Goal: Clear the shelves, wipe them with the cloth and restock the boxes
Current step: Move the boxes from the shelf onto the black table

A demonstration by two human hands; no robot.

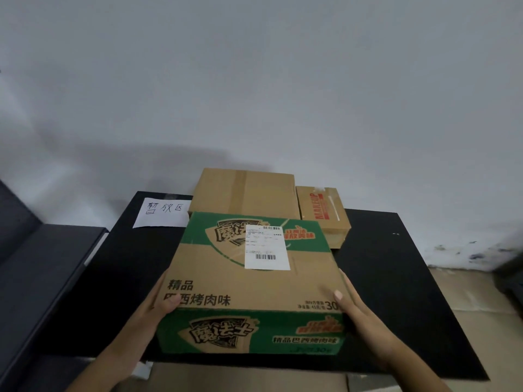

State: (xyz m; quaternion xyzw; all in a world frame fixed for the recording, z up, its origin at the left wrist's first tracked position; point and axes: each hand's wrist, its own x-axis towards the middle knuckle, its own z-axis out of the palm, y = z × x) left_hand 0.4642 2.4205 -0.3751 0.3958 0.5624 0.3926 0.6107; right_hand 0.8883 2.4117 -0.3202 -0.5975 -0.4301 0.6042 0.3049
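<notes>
Green-printed box [254,284] at the near part of the black surface [396,278]. Left hand [151,311] and right hand [359,312] grip its opposite sides, thumbs on top.

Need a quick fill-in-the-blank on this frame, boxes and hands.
1. The left hand and right hand hold the front box, printed brown and ___.
2. Its label is ___.
3. The sign lies ___ of the plain box.
4. The small box has ___ lettering.
Missing: green; white; left; red.
</notes>
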